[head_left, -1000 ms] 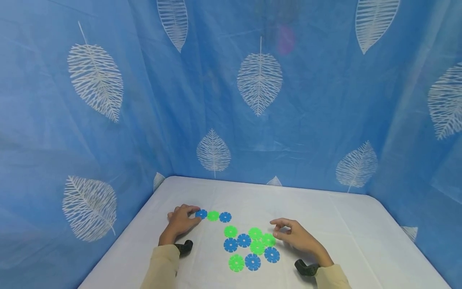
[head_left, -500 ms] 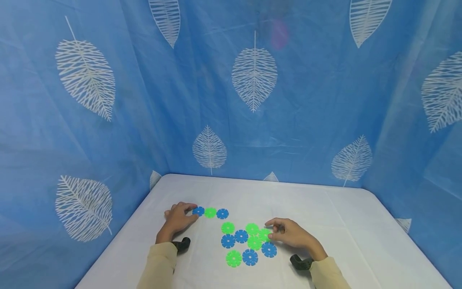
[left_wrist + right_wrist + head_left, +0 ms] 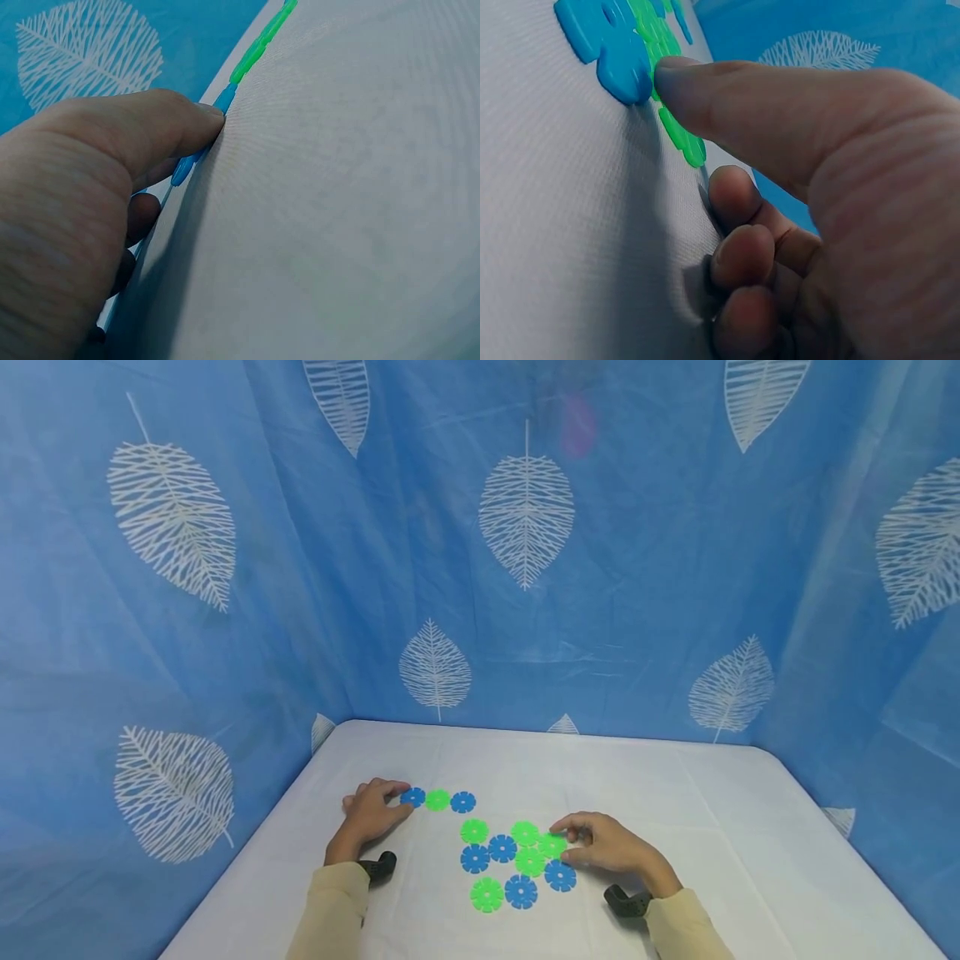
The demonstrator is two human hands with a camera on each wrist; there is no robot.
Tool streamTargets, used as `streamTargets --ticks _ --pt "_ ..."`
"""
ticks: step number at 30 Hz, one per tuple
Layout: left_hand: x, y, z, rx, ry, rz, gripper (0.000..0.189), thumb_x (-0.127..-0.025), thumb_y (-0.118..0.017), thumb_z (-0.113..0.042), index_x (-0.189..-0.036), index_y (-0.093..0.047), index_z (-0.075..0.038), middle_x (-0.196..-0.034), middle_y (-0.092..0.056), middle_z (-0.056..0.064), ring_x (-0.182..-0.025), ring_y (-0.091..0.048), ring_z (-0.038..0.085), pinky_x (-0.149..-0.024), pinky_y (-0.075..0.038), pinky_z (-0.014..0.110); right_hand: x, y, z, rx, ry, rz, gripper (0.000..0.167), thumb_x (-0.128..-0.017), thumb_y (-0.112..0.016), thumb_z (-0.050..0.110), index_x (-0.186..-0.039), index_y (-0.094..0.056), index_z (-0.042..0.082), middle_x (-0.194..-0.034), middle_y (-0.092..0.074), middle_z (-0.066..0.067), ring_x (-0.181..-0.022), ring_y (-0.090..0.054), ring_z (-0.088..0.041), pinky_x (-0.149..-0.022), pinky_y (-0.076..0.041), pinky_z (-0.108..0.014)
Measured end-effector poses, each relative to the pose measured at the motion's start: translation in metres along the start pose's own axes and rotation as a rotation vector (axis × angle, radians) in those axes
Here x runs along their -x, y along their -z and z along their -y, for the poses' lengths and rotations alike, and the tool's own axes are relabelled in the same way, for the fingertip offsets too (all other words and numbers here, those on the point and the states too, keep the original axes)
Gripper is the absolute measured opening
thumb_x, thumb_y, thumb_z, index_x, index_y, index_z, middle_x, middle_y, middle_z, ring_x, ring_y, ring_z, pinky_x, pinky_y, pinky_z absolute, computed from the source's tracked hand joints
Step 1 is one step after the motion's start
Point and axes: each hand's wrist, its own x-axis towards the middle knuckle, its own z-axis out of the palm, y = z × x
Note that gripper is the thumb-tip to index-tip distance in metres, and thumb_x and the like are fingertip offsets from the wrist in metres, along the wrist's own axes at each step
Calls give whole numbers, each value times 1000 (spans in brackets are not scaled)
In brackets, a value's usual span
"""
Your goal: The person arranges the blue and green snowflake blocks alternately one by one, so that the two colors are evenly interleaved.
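My left hand [image 3: 372,810] is at the far left of the table, its thumb and index finger pinching the edges of a blue notched plastic disc [image 3: 413,797]. This disc ends a row with a green disc [image 3: 437,800] and another blue disc [image 3: 462,802]. My right hand [image 3: 611,843] holds thumb and index finger at opposite edges of a green notched disc [image 3: 553,846], which lies flat at the right of a loose cluster. In the right wrist view the thumb hides the index finger; a blue disc [image 3: 611,52] lies right beside the thumb tip.
Several more discs lie flat between my hands, among them a green disc [image 3: 487,895] and a blue disc [image 3: 521,892] at the front. The white-covered table [image 3: 660,793] meets blue leaf-patterned curtains [image 3: 600,610] at the back and sides.
My right hand has come down from above the cluster to the rightmost green disc, with thumb and index finger now at its edges. The left hand stays on its blue disc. The head view shifted slightly.
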Motion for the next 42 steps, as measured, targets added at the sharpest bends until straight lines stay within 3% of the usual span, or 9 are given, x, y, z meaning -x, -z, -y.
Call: streamTargets --ticks 10,25,34,42 --pt "5 -8 -3 28 -19 -11 39 -84 -75 -38 -121 -72 -26 -119 -66 2 -112 -52 24 -89 -24 48 9 1 -5 57 24 22 40 -91 -73 32 -127 -66 16 -104 -60 1 -82 -49 -5 -69 -42 -28" --pt "-3 1 -7 5 -17 -1 40 -86 -74 -40 -123 -70 -27 -122 -66 2 -115 -51 25 -90 -24 48 3 7 -1 41 61 6 39 -92 -73 29 -127 -66 14 -105 -61 -3 -82 -48 -7 -69 -42 -28" --pt "-2 3 -4 -8 -12 3 39 -86 -75 -39 -123 -71 -28 -120 -66 2 -113 -52 25 -88 -25 48 -3 -1 1 100 -2 -60 32 -91 -73 33 -120 -70 22 -95 -61 6 -83 -51 -5 -73 -41 -28" --pt "1 4 -3 -7 -12 -1 39 -86 -75 -38 -123 -71 -27 -118 -66 2 -111 -52 25 -88 -25 48 -5 -5 2 108 -15 -65 33 -88 -76 32 -119 -70 23 -93 -59 6 -81 -50 -6 -73 -40 -29"
